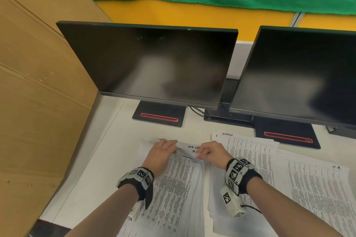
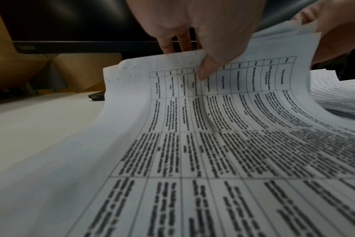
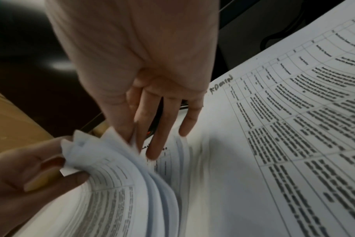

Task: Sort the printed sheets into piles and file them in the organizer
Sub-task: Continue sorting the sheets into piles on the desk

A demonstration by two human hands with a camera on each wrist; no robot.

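Note:
A stack of printed table sheets (image 1: 173, 188) lies on the white desk (image 1: 92, 175) in front of me. My left hand (image 1: 163, 150) pinches the far edge of the upper sheets (image 2: 223, 112) and bends them up, thumb (image 2: 205, 70) on top and fingers behind. My right hand (image 1: 210, 152) pinches sheet corners (image 3: 120, 144) at the same edge between thumb and forefinger (image 3: 152, 150). A second pile (image 1: 250, 152), with handwriting at its top, lies just right of it. A third pile (image 1: 317, 188) sits further right. No organizer is in view.
Two dark monitors (image 1: 154, 63) (image 1: 300, 75) stand behind the papers on black bases (image 1: 159, 114) with red stripes. Cables (image 1: 198, 111) run between them. A tall cardboard sheet (image 1: 38, 92) walls off the desk's left side.

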